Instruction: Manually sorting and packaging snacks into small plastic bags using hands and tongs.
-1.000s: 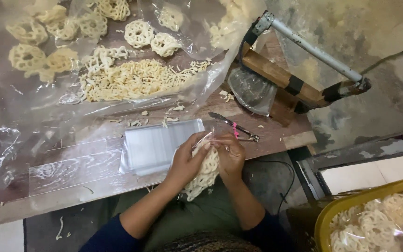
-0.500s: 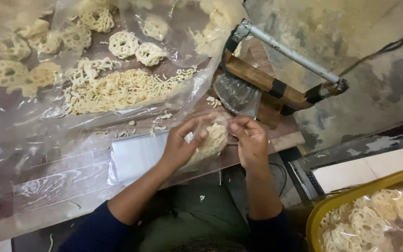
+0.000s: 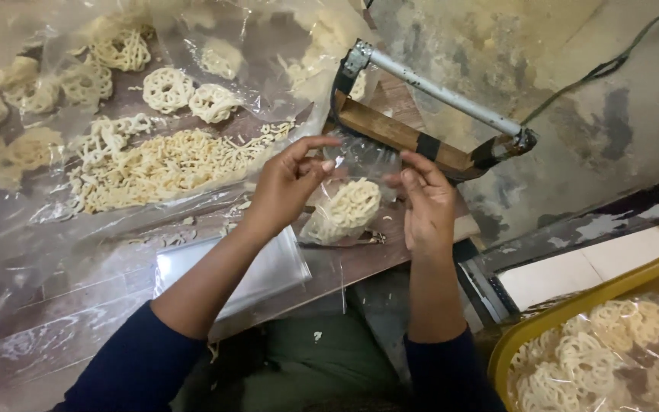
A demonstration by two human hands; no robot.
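Since a moment earlier, you lifted the clear bag of lattice crackers (image 3: 347,207) off your lap toward the heat sealer (image 3: 421,114). Your left hand (image 3: 287,187) and right hand (image 3: 425,200) each pinched an upper edge of the bag, holding it above the wooden table (image 3: 101,305), just beside the stack of empty bags (image 3: 261,267).

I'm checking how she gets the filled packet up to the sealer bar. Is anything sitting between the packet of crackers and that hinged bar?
Nothing visible blocks it. The packet of crackers hangs between the left hand and right hand, just below the sealer. Only the packet's own clear top lies between the crackers and the sealer's wooden base.
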